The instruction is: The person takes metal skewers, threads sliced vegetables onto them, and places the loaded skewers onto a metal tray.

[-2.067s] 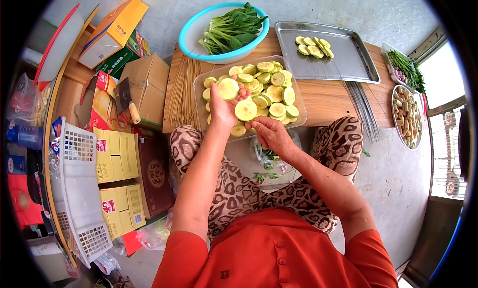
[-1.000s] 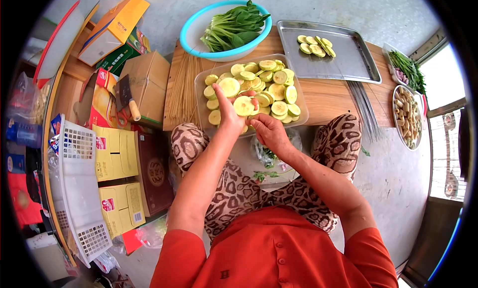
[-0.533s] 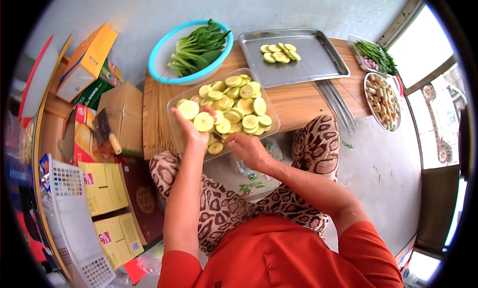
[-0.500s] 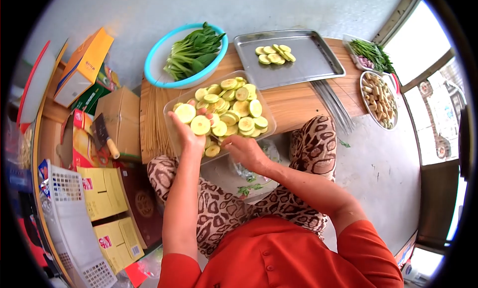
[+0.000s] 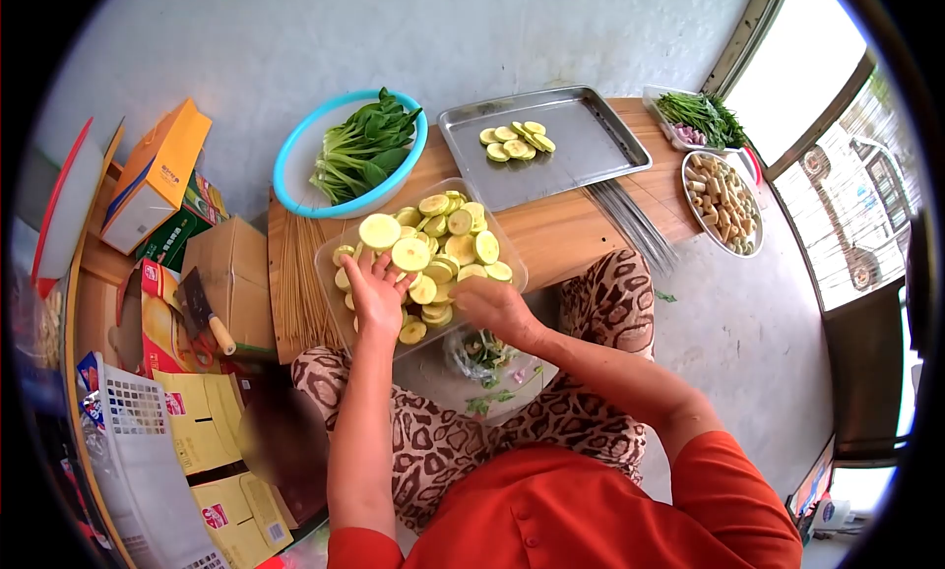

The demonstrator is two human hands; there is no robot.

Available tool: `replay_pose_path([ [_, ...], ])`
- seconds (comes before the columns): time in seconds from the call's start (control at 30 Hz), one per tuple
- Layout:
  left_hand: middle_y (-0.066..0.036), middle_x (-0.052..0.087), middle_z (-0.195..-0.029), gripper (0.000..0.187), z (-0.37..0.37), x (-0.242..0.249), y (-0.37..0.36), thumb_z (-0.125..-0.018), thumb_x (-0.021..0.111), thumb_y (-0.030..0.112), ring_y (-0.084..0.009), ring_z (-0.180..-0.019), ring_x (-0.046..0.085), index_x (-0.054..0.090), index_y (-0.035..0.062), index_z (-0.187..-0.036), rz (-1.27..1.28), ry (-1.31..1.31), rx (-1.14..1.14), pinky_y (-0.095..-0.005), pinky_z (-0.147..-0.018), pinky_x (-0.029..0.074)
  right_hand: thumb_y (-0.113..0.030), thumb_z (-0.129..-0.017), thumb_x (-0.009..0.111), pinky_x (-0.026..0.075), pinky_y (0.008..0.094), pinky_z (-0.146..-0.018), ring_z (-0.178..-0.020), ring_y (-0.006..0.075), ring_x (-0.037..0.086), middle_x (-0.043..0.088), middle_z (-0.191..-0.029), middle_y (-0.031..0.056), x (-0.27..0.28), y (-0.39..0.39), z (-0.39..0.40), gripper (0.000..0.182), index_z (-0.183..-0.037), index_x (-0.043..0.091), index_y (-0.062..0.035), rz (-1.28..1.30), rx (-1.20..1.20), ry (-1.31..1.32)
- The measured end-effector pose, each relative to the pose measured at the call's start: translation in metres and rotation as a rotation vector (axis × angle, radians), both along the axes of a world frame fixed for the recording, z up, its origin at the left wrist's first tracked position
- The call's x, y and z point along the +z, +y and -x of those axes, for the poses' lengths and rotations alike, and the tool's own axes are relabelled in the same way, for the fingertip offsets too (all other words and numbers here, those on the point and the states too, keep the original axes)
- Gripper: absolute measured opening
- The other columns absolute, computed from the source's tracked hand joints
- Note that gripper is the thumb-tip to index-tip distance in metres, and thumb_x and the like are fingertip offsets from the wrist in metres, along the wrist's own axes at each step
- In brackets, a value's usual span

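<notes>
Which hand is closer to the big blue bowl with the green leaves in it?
Left. The left hand lies over the clear plastic tub of zucchini slices, just below the round blue bowl of leafy greens. The right hand sits at the tub's near edge, farther from it.

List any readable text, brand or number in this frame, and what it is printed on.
Nothing reads clearly.
Orange carton: white characters, too blurred to read.
Yellow boxes: red logo patches, too small to read.
Red package: white mark, unreadable.
Clear tub of squash slices at the left hand and right hand: no text.
</notes>
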State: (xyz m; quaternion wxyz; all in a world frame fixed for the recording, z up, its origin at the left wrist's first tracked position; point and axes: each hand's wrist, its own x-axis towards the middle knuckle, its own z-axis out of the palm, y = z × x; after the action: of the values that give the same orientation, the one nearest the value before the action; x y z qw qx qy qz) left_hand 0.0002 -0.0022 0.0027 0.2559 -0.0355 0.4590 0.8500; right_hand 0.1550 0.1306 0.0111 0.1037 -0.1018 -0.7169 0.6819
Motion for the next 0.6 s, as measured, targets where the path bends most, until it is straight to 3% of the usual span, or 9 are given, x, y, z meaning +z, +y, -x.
replay_pose_path([
  [0.03,-0.014,0.048,-0.126,0.075,0.000,0.001,-0.003,-0.091,0.028,0.066,-0.0301,-0.104,0.056,0.033,0.0094,-0.139,-0.007,0.000,0.002,-0.0481,-0.088,0.043,-0.013,-0.095,0.051,0.038,0.0235,-0.049,-0.054,0.0062,0.042,0.045,-0.060,-0.0020,0.002,0.007,0.001,0.014,-0.098,0.060,-0.0024,0.137,-0.013,-0.048],
  [0.13,-0.015,0.049,-0.123,0.074,-0.004,0.007,-0.009,-0.093,0.029,0.061,-0.0247,-0.098,0.058,0.028,0.0053,-0.141,0.101,0.044,-0.048,-0.0365,-0.082,0.048,-0.014,-0.095,0.052,0.034,0.0213,-0.047,-0.052,0.0047,0.039,0.045,-0.060,-0.0039,0.004,0.042,0.012,0.014,-0.098,0.061,-0.0029,0.060,-0.043,-0.069],
  [0.23,-0.015,0.050,-0.122,0.068,-0.009,0.019,-0.011,-0.096,0.028,0.057,-0.0239,-0.096,0.059,0.031,0.0052,-0.140,0.107,0.049,-0.055,-0.0361,-0.081,0.048,-0.015,-0.093,0.055,0.033,0.0212,-0.046,-0.051,0.0044,0.041,0.046,-0.060,-0.0042,0.013,0.075,0.026,0.016,-0.097,0.061,-0.0015,0.142,-0.102,-0.093],
  [0.4,-0.014,0.053,-0.118,0.063,-0.006,0.010,-0.013,-0.097,0.028,0.053,-0.0224,-0.093,0.059,0.035,0.0039,-0.137,0.103,0.103,-0.100,-0.0347,-0.079,0.049,-0.013,-0.090,0.054,0.032,0.0228,-0.043,-0.046,0.0069,0.041,0.048,-0.055,-0.0003,0.005,0.126,0.063,0.016,-0.096,0.062,-0.0004,0.012,-0.231,-0.174],
  [0.6,-0.011,0.054,-0.115,0.063,-0.011,0.020,-0.015,-0.098,0.027,0.053,-0.0187,-0.089,0.059,0.039,0.0027,-0.133,0.160,0.121,-0.158,-0.0316,-0.078,0.049,-0.014,-0.084,0.057,0.043,0.0281,-0.046,-0.050,0.0123,0.056,0.059,-0.057,0.0063,-0.021,0.164,0.112,0.015,-0.083,0.065,-0.0011,-0.233,-0.402,-0.273],
])
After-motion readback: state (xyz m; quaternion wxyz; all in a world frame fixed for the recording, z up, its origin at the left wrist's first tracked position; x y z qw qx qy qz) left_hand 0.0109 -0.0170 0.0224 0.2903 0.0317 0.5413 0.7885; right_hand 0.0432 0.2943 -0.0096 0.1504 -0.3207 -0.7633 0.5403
